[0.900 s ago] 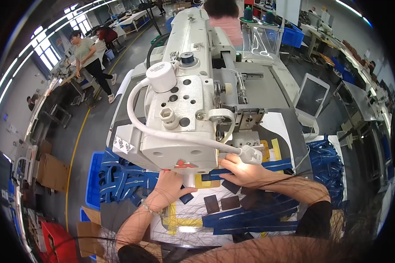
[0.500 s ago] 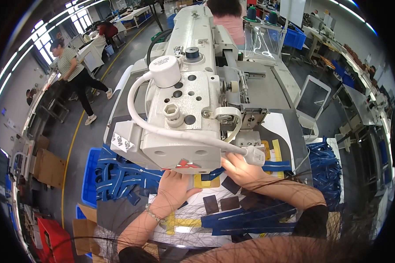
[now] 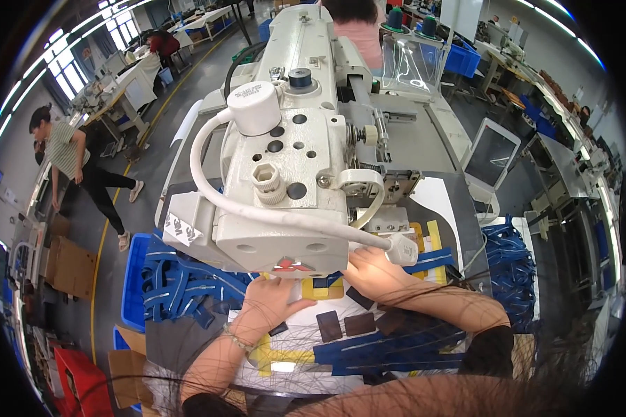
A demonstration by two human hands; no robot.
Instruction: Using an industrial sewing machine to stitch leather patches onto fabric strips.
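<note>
A white industrial sewing machine (image 3: pixel 278 229) fills the middle, and its head hides the needle area. My right hand (image 3: pixel 377 276) is at the head's right lower edge, fingers bent over a blue zipper strip (image 3: pixel 430 260); its fingertips are partly hidden. Part of the strip shows left of that hand, over a yellow plate (image 3: pixel 322 289). My left hand (image 3: pixel 270 304) lies flat at the head's lower left edge, thumb spread toward the plate, fingertips hidden by the machine. Dark rectangular patches (image 3: pixel 359 324) and wider blue zipper pieces (image 3: pixel 368 353) lie nearer me on the white work surface.
Blue zipper strips (image 3: pixel 181 288) are heaped at the left beside a blue bin (image 3: pixel 136 278), with another pile (image 3: pixel 510 267) at the right. A tablet-like screen (image 3: pixel 492 154) stands back right. Cardboard boxes (image 3: pixel 69 266) sit left; a person (image 3: pixel 69 156) is in the aisle.
The zipper strip's right end has tilted upward, and my right hand has shifted slightly. My left hand stays near the machine head's edge. The person in the aisle has moved left, one arm lowered.
</note>
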